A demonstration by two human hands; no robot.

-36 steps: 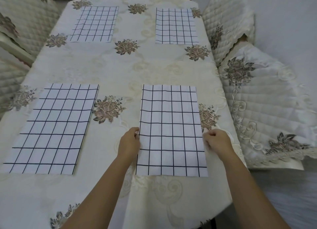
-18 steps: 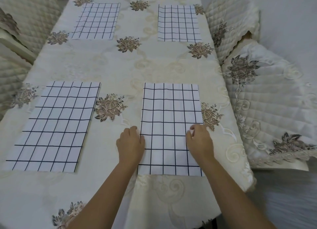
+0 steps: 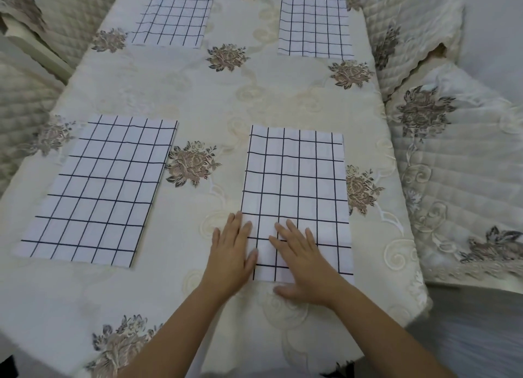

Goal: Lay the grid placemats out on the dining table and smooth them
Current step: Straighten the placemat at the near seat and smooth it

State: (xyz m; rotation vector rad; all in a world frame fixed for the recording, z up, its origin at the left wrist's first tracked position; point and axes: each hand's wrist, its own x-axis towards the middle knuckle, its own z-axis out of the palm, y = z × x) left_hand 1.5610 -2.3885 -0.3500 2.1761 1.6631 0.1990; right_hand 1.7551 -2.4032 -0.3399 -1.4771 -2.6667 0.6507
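Several white placemats with a dark grid lie flat on the cream floral tablecloth (image 3: 215,100). The near right placemat (image 3: 297,179) has both my hands on its near end. My left hand (image 3: 230,253) lies flat with fingers spread, across the mat's left edge, half on the cloth. My right hand (image 3: 302,260) presses flat on the mat's near middle, its thumb over the near edge. The near left placemat (image 3: 96,190) lies untouched. At the far end lie the far left placemat (image 3: 174,15) and the far right placemat (image 3: 314,25).
Chairs with quilted cream covers stand close to the table: two on the right (image 3: 458,162), (image 3: 407,29) and others on the left (image 3: 25,100). The table's near edge (image 3: 254,360) is close to my body. Grey floor (image 3: 467,332) shows at the lower right.
Both hands slid from the mat's side edges inward onto its near end and flattened out with fingers spread. The camera has moved closer to the table.
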